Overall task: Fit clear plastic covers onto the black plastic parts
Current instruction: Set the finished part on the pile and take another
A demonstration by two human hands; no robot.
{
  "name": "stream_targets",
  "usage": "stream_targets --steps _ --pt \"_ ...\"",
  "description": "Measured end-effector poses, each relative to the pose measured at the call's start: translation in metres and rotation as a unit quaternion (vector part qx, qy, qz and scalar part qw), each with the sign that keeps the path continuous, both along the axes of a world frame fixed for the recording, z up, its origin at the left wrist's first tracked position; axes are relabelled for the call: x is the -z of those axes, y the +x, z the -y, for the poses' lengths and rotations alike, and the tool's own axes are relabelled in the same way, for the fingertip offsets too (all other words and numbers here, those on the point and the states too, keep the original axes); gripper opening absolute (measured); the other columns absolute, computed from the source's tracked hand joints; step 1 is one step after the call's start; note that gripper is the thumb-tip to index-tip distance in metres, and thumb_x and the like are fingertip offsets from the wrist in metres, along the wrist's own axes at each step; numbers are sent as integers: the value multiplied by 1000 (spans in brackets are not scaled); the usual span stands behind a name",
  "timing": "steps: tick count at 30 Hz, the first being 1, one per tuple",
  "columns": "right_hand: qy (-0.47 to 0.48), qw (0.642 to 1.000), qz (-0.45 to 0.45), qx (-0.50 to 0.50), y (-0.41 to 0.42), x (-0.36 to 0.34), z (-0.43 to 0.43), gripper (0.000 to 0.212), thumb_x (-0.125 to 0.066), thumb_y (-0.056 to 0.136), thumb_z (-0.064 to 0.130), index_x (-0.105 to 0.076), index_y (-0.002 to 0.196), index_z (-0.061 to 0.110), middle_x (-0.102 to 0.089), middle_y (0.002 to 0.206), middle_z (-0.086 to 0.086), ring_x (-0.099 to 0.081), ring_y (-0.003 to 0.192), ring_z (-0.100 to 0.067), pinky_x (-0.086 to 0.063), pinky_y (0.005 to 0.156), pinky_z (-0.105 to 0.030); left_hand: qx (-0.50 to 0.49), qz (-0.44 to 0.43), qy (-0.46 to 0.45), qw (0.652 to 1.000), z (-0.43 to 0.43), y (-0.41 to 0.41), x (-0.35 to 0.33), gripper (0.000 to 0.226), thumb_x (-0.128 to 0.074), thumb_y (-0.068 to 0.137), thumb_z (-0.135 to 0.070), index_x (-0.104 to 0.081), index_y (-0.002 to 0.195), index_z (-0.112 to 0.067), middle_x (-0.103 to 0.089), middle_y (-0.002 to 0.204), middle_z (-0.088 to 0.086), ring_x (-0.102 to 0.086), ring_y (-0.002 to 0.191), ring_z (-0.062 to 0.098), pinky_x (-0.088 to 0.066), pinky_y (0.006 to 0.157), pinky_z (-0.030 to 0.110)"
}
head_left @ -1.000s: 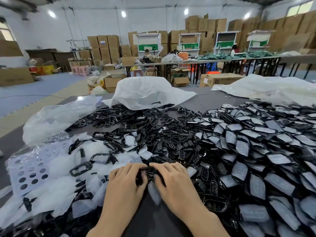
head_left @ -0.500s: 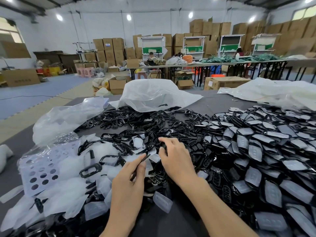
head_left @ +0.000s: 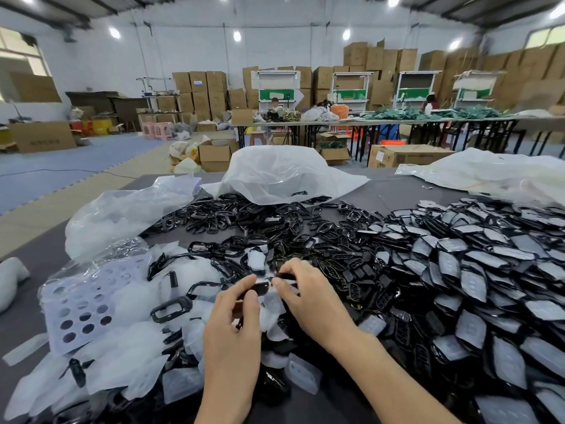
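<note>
Grey table [head_left: 382, 191], heaped stock: left hand [head_left: 235, 325] and right hand [head_left: 308, 301] pinch one black part [head_left: 260, 288] at curled fingertips; a skewed clear cover [head_left: 304, 373] would likely seat crooked.

— What lies on the grey table [head_left: 397, 191]?
— Loose black parts [head_left: 244, 215] are heaped across the middle, and covered parts [head_left: 489, 270] are piled thick on the right.
— And the near left?
— Clear covers [head_left: 128, 362], beside a perforated sheet [head_left: 82, 307]. White plastic bags [head_left: 284, 172] lie at the far side, and a crumpled clear bag [head_left: 122, 209] is at the left.
</note>
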State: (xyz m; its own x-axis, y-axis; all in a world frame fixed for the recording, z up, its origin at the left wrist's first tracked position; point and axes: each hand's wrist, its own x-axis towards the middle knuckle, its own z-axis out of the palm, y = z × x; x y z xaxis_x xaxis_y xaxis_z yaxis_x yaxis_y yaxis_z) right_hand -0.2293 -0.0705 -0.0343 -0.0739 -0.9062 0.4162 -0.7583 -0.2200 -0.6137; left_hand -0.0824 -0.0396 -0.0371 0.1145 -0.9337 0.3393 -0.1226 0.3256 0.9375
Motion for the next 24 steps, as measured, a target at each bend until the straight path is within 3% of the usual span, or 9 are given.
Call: stream_targets --steps 3,5,7,11,15,17,19,22,24 --pt "-2 970 244 21 -8 -4 -26 13 -56 98 43 -54 93 32 -69 87 7 -62 77 -5 -49 72 -20 13 1 4 1000 -2 -1 -1 24 -56 98 -30 -66 105 -51 -70 106 -14 -62 98 -4 -44 74 11" --pt "21 908 418 10 -14 -5 -41 18 -60 97 38 -57 100 20 -74 92 -4 -72 81 -16 -56 75 -27 14 4 1 1000 -4 -1 -2 24 -56 98 -31 -65 106 -52 -69 106 -18 -61 97 -5 -42 73 10" --pt "39 858 512 11 -20 -5 -54 20 -62 98 27 -57 105 9 -76 92 -7 -75 81 -22 -58 69 -24 13 10 -11 1000 -6 -2 -2 24 -56 98 -28 -66 106 -49 -68 107 -22 -60 97 -4 -43 73 9" --pt "40 854 518 15 -23 -4 -68 12 -59 99 16 -61 104 5 -77 97 2 -74 94 -17 -59 80 -24 17 35 -39 998 -14 -6 -6 21 -57 97 -25 -64 105 -43 -65 107 -25 -59 104 -2 -44 80 19" --pt "59 863 502 -18 -19 -6 -71 10 -60 98 14 -61 94 6 -75 80 -1 -73 83 -16 -60 85 -28 13 40 -66 997 -23 -12 -10 20 -61 94 -22 -61 96 -42 -66 96 -23 -61 95 0 -42 76 7" --pt "72 834 545 -41 -17 -5 -69 13 -64 97 18 -56 86 16 -60 62 1 -64 60 -14 -62 76 -34 16 38 -72 997 -27 -17 -11 23 -62 93 -21 -58 91 -43 -64 91 -20 -60 89 2 -41 72 5" --pt "77 803 589 -56 -17 -4 -66 23 -68 94 26 -50 82 17 -47 62 2 -47 50 -11 -56 59 -31 30 30 -79 996 -30 -21 -11 29 -60 93 -16 -54 92 -44 -61 89 -20 -59 85 5 -42 71 8" --pt "85 769 631 -61 -21 -3 -63 26 -67 92 36 -53 81 17 -48 67 3 -40 49 -11 -44 47 -27 57 54 -82 994 -32 -22 -12 35 -48 99 -16 -51 110 -50 -55 92 -20 -52 68 4 -41 63 9" --pt "84 753 650 -58 -22 -1 -61 21 -62 97 29 -66 82 14 -54 68 3 -46 50 -12 -43 46 -27 66 85 -80 991 -31 -20 -12 37 -36 100 -21 -51 120 -49 -55 100 -24 -55 76 1 -39 68 5"
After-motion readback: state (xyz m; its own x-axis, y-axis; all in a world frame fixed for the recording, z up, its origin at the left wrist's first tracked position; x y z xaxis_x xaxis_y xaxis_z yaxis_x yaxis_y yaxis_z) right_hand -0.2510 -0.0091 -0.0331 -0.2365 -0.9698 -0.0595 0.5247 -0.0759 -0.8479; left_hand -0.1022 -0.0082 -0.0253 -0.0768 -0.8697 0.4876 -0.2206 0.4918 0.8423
